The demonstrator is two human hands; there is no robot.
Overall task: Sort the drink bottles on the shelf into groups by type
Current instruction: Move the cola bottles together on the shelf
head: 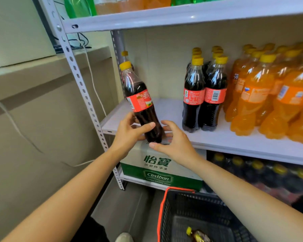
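A cola bottle (139, 100) with a yellow cap and red label tilts left over the front edge of the white middle shelf (234, 138). My left hand (129, 131) grips its lower part, thumb across the front. My right hand (171, 138) is beside the bottle's base with fingers spread; whether it touches the base I cannot tell. Another cola bottle (125, 57) stands behind it at the shelf's back left, mostly hidden. A cola group (205, 91) stands mid-shelf, with orange soda bottles (269, 95) to its right.
A black basket with a red rim (196, 217) sits low right, holding one bottle (198, 235). A green and white Cestbon water box (157, 168) and dark bottles (261, 173) fill the lower shelf. Green and orange bottles (122, 4) stand on the top shelf. Perforated shelf post (87, 102) at left.
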